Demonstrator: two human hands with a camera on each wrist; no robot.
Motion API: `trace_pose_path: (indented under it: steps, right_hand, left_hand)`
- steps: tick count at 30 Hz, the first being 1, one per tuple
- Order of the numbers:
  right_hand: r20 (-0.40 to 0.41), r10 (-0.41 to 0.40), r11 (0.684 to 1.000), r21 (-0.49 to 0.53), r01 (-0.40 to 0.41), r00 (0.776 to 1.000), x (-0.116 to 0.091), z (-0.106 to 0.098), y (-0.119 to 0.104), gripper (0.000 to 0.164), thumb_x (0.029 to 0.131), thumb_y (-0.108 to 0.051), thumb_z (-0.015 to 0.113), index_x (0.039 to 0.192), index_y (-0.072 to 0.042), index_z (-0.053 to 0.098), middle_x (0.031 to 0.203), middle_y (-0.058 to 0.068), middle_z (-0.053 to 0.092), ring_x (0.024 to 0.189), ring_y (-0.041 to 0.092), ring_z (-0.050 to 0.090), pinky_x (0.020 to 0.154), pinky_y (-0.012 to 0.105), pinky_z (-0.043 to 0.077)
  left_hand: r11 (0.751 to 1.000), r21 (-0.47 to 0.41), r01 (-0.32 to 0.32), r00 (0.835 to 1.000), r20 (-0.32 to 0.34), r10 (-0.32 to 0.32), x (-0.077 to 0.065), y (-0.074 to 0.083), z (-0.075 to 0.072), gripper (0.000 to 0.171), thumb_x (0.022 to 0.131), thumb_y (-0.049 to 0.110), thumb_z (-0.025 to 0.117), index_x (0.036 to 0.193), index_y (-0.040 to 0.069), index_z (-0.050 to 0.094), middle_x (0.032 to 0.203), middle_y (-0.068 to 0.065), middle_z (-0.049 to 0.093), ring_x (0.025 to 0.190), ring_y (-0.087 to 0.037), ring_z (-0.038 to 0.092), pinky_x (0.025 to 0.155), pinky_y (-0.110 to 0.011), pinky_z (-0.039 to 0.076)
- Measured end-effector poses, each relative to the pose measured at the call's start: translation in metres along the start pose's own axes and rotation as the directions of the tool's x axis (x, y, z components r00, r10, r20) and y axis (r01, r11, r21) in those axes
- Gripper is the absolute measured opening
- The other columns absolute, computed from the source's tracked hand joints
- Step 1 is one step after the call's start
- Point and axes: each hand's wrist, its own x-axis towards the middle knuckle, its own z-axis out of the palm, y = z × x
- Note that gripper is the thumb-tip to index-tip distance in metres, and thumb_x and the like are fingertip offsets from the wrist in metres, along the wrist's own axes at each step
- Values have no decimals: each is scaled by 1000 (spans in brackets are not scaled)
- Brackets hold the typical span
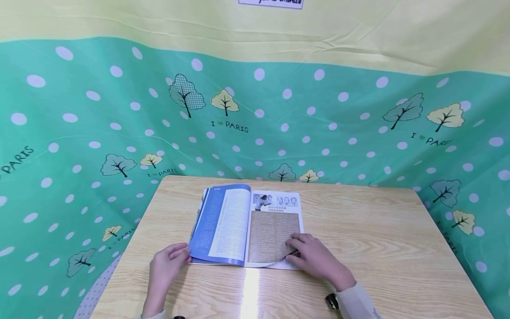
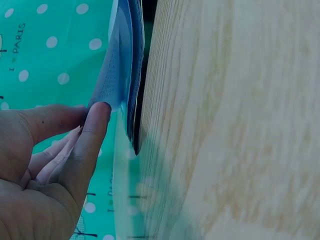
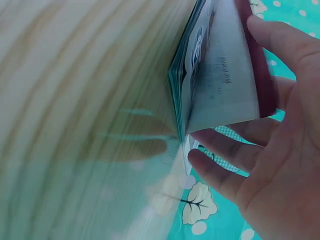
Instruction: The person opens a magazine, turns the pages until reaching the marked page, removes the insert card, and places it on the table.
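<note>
An open magazine [image 1: 245, 230] lies flat near the middle of the wooden table. Its left page [image 1: 229, 221] is blue and white; a brown text block covers much of its right page [image 1: 275, 237]. At the lower left corner my left hand [image 1: 167, 263] pinches the page edge between thumb and fingers, which the left wrist view shows close up. On the other side, my right hand [image 1: 316, 257] holds the lower right corner of a page, raised from the ones beneath. The lifted page [image 3: 225, 85] shows a dark red margin, with the thumb against it and fingertips behind.
The wooden table [image 1: 378, 230] extends to the right and in front of the magazine. A green and yellow dotted curtain [image 1: 255, 110] hangs behind and beside the table. A small black object [image 1: 332, 301] is by the right sleeve [image 1: 356, 301].
</note>
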Motion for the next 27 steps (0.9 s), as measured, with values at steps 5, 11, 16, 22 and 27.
trace_pose_path:
  steps: [5, 11, 16, 22, 27]
  right_hand:
    - [-79, 28, 1000, -7, -29, 996, 0, -4, 3, 45, 94, -35, 72, 129, -8, 66, 134, 12, 59, 123, 33, 55, 104, 53, 47]
    - [-172, 39, 999, -27, -44, 984, 1, -6, 7, 43, 92, -29, 74, 127, -6, 66, 129, 12, 62, 119, 32, 57, 102, 48, 50]
    - [-233, 70, 997, -25, -78, 970, 1, -5, 8, 43, 92, -26, 73, 128, -5, 66, 130, 16, 60, 120, 35, 56, 101, 51, 51]
    - [-262, 182, 980, -29, -197, 948, 2, -5, 9, 61, 91, -37, 73, 136, 1, 57, 135, 24, 56, 125, 41, 52, 103, 57, 47]
    - [-255, 251, 965, -4, -261, 934, 4, -5, 7, 67, 90, -48, 71, 134, 2, 59, 134, 22, 58, 124, 39, 54, 103, 56, 48]
  left_hand:
    - [1000, 30, 7, 1000, -8, -6, -1, 1, -3, 34, 93, 17, 71, 121, -4, 67, 102, -16, 74, 82, -21, 74, 69, -23, 61]
    - [996, 89, 1, 1000, -13, 0, -4, 4, -7, 38, 95, 25, 69, 123, 0, 67, 106, -15, 74, 86, -21, 73, 69, -20, 57]
    - [984, 176, -36, 998, -51, 45, -5, 5, -8, 38, 96, 32, 68, 122, 4, 70, 109, -13, 73, 96, -26, 72, 77, -27, 54]
    - [987, 140, -76, 994, -69, 86, -3, 7, -1, 36, 97, 32, 67, 120, 4, 71, 112, -16, 72, 105, -30, 69, 83, -31, 59]
    - [991, 61, -115, 993, -30, 117, -3, 15, 17, 31, 95, 25, 70, 118, 4, 71, 110, -14, 73, 101, -27, 70, 81, -25, 60]
